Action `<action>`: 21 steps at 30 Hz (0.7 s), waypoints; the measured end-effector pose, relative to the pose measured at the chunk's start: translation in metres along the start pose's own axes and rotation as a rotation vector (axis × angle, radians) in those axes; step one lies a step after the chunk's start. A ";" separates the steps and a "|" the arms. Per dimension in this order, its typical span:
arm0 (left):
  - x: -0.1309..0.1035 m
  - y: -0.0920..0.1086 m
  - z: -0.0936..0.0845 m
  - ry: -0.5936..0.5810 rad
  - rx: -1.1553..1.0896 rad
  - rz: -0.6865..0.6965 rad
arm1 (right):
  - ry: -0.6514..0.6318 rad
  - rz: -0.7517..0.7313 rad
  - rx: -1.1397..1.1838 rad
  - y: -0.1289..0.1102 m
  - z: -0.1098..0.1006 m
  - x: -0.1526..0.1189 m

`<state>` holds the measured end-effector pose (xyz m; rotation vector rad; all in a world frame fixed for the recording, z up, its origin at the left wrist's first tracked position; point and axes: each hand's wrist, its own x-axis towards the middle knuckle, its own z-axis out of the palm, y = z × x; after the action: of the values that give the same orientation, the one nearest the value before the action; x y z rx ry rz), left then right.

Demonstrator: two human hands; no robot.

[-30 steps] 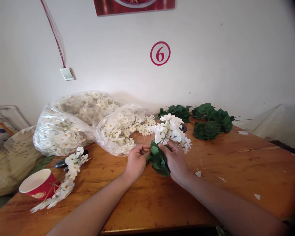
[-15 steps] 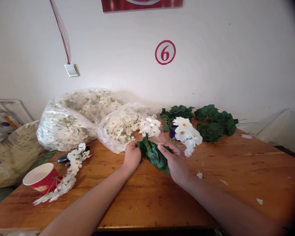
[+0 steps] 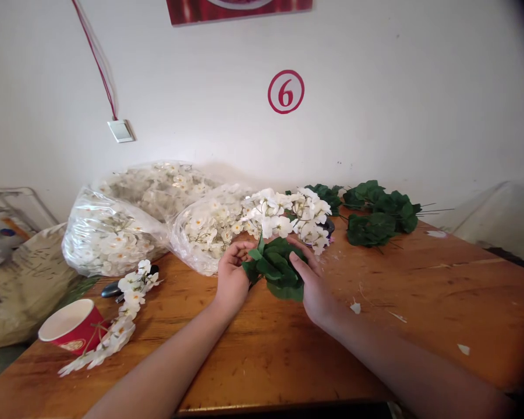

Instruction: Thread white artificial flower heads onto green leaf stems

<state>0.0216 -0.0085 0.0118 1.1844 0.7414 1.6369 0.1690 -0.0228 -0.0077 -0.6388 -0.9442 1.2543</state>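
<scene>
A bunch of green artificial leaves (image 3: 282, 270) is held between my two hands above the front half of the table. My left hand (image 3: 234, 273) is curled closed at the left end of the bunch, where the stems are mostly hidden. On the other side, my right hand (image 3: 314, 282) grips the leaves, thumb on top and fingers behind. White artificial flowers (image 3: 308, 209) with thin stems show just beyond the leaves. Whether they are joined to the bunch, I cannot tell. A dark roll (image 3: 329, 227) is partly hidden behind these blossoms.
Clear plastic bags of white flowers (image 3: 117, 233) lie at the back left. Nearer are a red paper cup (image 3: 76, 331), a flower spray (image 3: 124, 326) and a dark handled object (image 3: 110, 289). More leaf bunches (image 3: 371, 228) with wire stems lie at the back right of the wooden table (image 3: 419, 343).
The white flowers that hung to the right of my right hand now show upright beyond the leaves. The leaf bunch has turned and spread, and my view has shifted slightly.
</scene>
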 end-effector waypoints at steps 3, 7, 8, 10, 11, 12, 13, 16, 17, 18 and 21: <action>0.001 0.006 0.000 -0.029 -0.033 0.103 | -0.127 -0.104 -0.076 -0.001 -0.001 -0.003; 0.002 0.007 0.000 -0.085 -0.074 0.132 | -0.180 -0.341 -0.392 0.001 -0.007 -0.004; 0.002 0.007 -0.001 -0.089 -0.081 0.133 | -0.163 -0.474 -0.513 0.001 -0.010 -0.004; 0.002 0.007 0.000 -0.099 -0.086 0.139 | -0.106 -0.777 -0.738 0.002 -0.015 -0.003; 0.001 0.007 0.000 -0.105 -0.083 0.150 | -0.073 -0.913 -0.825 0.002 -0.017 -0.003; 0.000 0.008 0.000 -0.108 -0.075 0.169 | -0.039 -1.023 -0.892 0.001 -0.018 -0.003; -0.001 0.008 0.000 -0.106 -0.059 0.199 | -0.004 -1.106 -0.942 -0.001 -0.019 -0.003; -0.007 0.008 0.001 -0.064 0.033 0.341 | 0.081 -1.277 -1.041 -0.009 -0.018 -0.006; -0.010 0.007 0.002 -0.043 0.069 0.387 | 0.095 -1.306 -1.066 -0.013 -0.017 -0.008; -0.012 0.006 0.003 -0.022 0.100 0.424 | 0.090 -1.317 -1.091 -0.016 -0.016 -0.010; -0.019 0.003 0.006 0.022 0.142 0.475 | -0.080 -1.261 -1.164 -0.025 -0.012 -0.014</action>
<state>0.0277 -0.0280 0.0095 1.5306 0.6274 2.0112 0.1914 -0.0411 0.0037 -0.6367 -1.7236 -0.4898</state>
